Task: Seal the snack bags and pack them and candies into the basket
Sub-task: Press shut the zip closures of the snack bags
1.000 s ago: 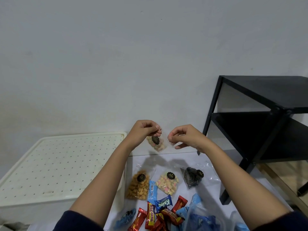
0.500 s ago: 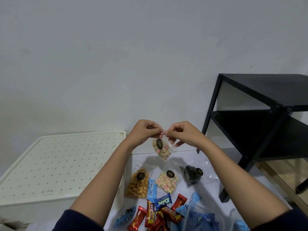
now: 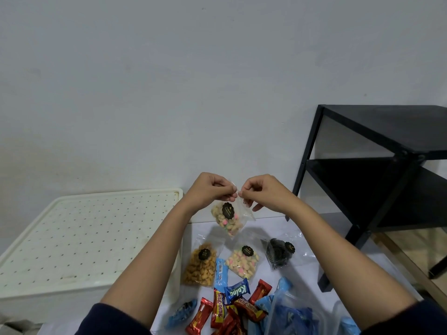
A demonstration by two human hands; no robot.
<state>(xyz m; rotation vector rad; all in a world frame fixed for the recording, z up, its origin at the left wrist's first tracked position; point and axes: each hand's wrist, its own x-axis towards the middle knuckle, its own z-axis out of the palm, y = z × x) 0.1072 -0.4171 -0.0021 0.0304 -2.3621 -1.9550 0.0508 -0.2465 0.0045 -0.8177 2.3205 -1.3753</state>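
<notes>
Both hands hold one small clear snack bag (image 3: pixel 227 220) of pale and pink pieces in the air. My left hand (image 3: pixel 211 189) and my right hand (image 3: pixel 262 192) pinch its top edge side by side, fingertips almost touching. Below on the white table (image 3: pixel 304 240) lie three more clear bags: an orange snack bag (image 3: pixel 200 267), a pastel snack bag (image 3: pixel 242 262) and a dark snack bag (image 3: pixel 278 253). Red and blue wrapped candies (image 3: pixel 232 303) are heaped at the near edge. No basket is in view.
A cream perforated bin lid (image 3: pixel 79 238) sits to the left of the table. A black shelf unit (image 3: pixel 377 170) stands at the right against the wall. Clear plastic holding blue packets (image 3: pixel 295 315) lies at the bottom right.
My right hand has closed in on the bag's top beside my left hand. The bag has swung to hang lower between them.
</notes>
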